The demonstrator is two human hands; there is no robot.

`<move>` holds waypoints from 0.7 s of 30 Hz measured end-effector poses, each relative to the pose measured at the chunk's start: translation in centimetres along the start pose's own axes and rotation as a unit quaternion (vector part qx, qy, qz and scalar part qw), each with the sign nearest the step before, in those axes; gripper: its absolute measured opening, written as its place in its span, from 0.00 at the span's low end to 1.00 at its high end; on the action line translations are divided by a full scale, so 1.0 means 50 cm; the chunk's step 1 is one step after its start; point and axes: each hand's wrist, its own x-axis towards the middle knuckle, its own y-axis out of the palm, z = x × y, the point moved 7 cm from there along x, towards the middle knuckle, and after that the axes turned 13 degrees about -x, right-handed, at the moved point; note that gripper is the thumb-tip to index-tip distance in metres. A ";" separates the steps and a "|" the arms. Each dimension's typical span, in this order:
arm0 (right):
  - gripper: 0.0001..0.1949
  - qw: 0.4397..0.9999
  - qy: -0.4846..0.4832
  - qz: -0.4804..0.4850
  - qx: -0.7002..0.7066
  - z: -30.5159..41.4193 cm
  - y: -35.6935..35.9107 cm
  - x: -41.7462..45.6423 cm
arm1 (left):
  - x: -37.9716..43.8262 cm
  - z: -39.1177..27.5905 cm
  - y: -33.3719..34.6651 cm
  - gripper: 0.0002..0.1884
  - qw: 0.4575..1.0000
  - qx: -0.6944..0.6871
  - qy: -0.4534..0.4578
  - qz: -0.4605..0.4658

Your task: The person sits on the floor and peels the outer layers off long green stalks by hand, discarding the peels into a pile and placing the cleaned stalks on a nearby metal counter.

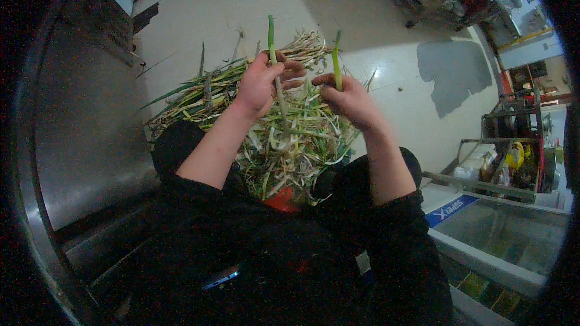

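Observation:
My left hand [265, 79] holds a long green onion stalk [281, 99] between thumb and fingers, its green tip pointing up and its pale lower part hanging over the heap. To the right, my right hand [342, 93] pinches a shorter yellow-green leaf piece [336, 63] that stands up from the fingers. Below both hands lies a loose heap of onion leaves and peelings [294, 145]. Left of it is a pile of uncleaned green onions [195, 99] with long leaves. Beyond my left hand lies a bunch of pale, rooted stalks [308, 47].
Under the trimmings, a red surface [282, 200] shows between my knees. A metal-fronted appliance [90, 122] stands on the left. At the right are a glass-topped freezer [498, 231] and a rack holding bags [498, 163]. The tiled floor [217, 0] has a dark grey patch [453, 72].

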 end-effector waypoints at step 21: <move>0.22 0.989 -0.079 -0.078 -0.099 -0.014 0.068 0.078 | -0.010 0.042 0.009 0.15 0.926 0.372 0.048 0.042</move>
